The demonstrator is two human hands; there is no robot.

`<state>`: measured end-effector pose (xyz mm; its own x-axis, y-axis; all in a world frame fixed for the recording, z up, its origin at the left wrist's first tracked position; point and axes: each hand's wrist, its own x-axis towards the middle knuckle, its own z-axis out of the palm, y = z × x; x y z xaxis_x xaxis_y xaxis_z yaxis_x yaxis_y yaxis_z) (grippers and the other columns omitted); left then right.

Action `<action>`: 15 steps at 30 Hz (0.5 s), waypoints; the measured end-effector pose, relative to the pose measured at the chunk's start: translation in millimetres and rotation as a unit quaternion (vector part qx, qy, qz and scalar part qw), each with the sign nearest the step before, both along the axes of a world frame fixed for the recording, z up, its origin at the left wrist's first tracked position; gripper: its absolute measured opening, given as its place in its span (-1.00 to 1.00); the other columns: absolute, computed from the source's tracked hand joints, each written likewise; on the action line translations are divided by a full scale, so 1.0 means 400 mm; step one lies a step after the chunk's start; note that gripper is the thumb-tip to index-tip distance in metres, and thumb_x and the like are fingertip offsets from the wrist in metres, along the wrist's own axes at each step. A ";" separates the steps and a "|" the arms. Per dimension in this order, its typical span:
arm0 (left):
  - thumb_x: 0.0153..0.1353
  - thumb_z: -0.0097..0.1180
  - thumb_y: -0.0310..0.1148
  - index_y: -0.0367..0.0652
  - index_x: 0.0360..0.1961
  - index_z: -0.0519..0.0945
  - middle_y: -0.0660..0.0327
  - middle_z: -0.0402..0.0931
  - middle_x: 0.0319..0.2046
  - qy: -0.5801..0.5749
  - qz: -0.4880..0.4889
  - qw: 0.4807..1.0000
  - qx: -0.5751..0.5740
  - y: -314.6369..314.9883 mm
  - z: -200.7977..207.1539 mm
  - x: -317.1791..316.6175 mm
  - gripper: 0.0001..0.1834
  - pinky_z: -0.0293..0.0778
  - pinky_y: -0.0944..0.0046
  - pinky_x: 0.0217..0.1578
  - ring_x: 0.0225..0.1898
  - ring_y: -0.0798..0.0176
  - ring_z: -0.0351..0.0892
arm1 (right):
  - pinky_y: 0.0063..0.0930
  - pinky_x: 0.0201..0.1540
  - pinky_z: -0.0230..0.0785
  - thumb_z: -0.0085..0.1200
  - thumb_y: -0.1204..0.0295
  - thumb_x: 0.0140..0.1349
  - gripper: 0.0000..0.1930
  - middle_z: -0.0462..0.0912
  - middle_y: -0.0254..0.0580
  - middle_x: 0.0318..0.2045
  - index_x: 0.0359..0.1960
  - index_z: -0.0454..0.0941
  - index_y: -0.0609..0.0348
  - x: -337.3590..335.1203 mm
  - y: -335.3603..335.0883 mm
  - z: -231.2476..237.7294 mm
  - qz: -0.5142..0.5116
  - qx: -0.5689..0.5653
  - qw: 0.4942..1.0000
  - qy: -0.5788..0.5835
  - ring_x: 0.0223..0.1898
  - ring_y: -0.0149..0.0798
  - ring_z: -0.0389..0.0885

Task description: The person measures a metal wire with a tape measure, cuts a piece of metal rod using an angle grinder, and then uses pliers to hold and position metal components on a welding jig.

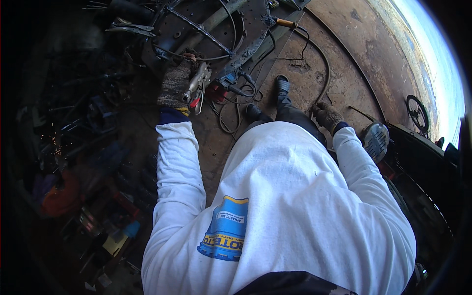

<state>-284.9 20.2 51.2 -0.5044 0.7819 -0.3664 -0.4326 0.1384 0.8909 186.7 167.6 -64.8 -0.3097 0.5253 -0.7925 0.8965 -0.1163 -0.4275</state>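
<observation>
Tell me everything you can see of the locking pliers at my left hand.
The locking pliers look like silvery metal, with a round-ended handle and a red-tipped lever beside it. They slant beside your gloved left hand, seemingly touching it, handles toward you, upper end toward the dark metal frame. Whether the jaws grip anything is unclear.

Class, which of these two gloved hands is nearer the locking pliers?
The left hand: locking pliers overlap it in view, while the right hand is well away, beside a cable.

Gloved left hand (175, 83) farther forward than gloved right hand (328, 117).
</observation>
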 end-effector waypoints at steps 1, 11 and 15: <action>0.35 0.13 -0.37 -0.18 -0.07 0.60 0.26 0.63 -0.19 -0.008 0.002 1.000 0.004 -0.002 -0.006 -0.006 -0.81 0.53 0.31 -0.09 -0.13 0.37 0.61 | -0.30 -0.13 0.40 -0.06 0.05 0.37 -0.59 0.68 -0.13 -0.25 -0.06 0.67 0.06 0.000 0.004 0.006 -0.004 -0.005 1.000 -0.013 -0.22 -0.18 0.60; 0.37 0.09 -0.33 -0.20 -0.05 0.60 0.21 0.64 -0.16 0.186 -0.043 0.980 -0.047 -0.015 -0.014 -0.019 -0.77 0.49 0.28 -0.04 -0.09 0.32 0.60 | -0.22 0.06 0.43 -0.03 0.03 0.33 -0.58 0.72 -0.06 -0.18 -0.07 0.70 0.04 -0.030 0.031 0.041 0.023 0.020 0.999 -0.027 -0.06 -0.08 0.66; 0.38 0.08 -0.33 -0.18 -0.05 0.61 0.24 0.65 -0.18 0.186 -0.053 0.980 -0.049 -0.002 0.011 0.002 -0.78 0.50 0.28 -0.08 -0.14 0.34 0.61 | -0.31 -0.15 0.42 -0.05 0.06 0.37 -0.57 0.70 -0.13 -0.27 -0.02 0.65 0.11 -0.027 0.032 0.024 0.001 0.001 1.000 -0.017 -0.25 -0.21 0.61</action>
